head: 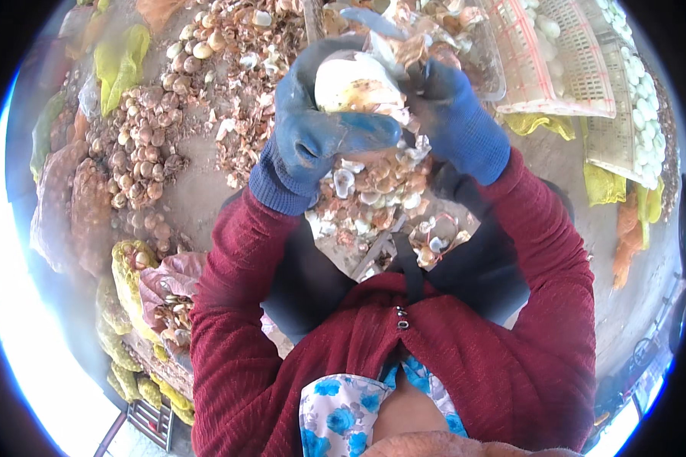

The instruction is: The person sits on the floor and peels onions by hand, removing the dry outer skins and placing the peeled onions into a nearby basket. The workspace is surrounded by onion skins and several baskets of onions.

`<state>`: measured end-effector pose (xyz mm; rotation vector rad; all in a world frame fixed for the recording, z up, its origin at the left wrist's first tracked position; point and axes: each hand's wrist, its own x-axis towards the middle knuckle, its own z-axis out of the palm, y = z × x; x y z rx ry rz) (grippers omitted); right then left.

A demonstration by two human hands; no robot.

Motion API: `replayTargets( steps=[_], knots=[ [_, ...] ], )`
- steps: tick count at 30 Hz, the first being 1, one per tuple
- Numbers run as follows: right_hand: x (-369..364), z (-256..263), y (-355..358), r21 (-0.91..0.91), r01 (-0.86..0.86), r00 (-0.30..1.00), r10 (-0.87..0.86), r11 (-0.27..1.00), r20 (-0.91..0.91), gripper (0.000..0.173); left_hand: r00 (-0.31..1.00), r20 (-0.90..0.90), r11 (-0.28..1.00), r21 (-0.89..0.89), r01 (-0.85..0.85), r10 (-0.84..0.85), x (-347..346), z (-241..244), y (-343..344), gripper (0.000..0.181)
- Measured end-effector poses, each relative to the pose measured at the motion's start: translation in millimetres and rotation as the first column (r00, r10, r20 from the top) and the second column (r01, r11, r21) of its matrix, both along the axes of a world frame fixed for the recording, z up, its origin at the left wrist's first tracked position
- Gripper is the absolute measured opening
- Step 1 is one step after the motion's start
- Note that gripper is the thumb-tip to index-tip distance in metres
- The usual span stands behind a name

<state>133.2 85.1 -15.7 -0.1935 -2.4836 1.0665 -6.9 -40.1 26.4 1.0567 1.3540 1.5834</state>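
Note:
My left hand [320, 125], in a blue coated work glove, is wrapped around a large onion [351, 85]. The onion's side is bare and white, with some brownish-yellow staining. Against its right end is my right hand [457, 114], gloved the same way, with dark, soiled fingertips closed by loose, papery onion skin [409, 51]. Those fingertips are blurred and partly hidden, so any small tool in them cannot be made out. Beneath both hands, between my knees, lies a pile of onion peelings [377, 183].
Unpeeled onions [143, 137] lie heaped on the floor at left, near filled mesh sacks [126, 297]. Peelings [246, 85] cover the ground ahead. At right stand plastic crates [577, 68] holding peeled white onions [643, 108], with yellow mesh bags [603, 183] beneath. A clear plastic tub [494, 63] sits beyond my right hand.

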Motion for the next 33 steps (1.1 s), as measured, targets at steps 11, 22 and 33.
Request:
replayTargets(
  steps=[11,22,33],
  knots=[
    [3.6,-3.2,0.0,0.670,0.033,0.998,-0.058,0.742,0.015,0.015,0.849,-0.528,0.989,0.133,0.061,0.019,1.6,-5.6,0.8,0.071],
    [18.1,-2.8,-2.6,0.363,0.163,0.981,-0.189,0.918,0.037,0.036,0.631,-0.755,0.956,-0.019,-0.292,0.178,-22.7,-2.0,-18.3,0.073],
    [13.4,10.0,-15.1,0.541,0.057,0.925,-0.249,0.839,0.289,0.056,0.845,-0.532,0.909,-0.318,-0.270,0.065,-21.2,3.2,-19.7,0.071]
  ],
)
